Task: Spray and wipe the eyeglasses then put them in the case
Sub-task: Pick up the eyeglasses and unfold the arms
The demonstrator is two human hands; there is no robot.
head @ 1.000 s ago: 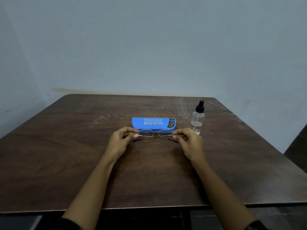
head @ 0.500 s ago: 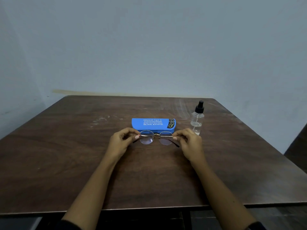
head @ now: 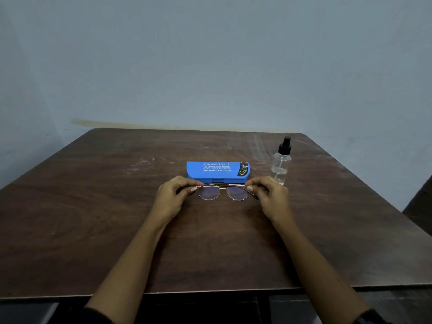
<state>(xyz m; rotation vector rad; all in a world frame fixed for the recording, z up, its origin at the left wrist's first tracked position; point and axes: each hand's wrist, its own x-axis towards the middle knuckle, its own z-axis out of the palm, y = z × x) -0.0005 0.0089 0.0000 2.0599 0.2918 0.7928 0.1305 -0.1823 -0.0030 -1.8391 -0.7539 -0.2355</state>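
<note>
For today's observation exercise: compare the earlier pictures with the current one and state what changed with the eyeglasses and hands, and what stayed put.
The eyeglasses were tilted: a second ago they lay nearly edge-on, now both round lenses face the camera. The left hand and right hand kept pinching the frame's two ends, barely shifting. Nothing was let go. The blue case stayed closed and the spray bottle stayed upright on the table.

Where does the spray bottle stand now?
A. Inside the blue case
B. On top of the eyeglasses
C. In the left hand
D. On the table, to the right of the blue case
D: the spray bottle stands upright on the table, right of the blue case, untouched.
</note>
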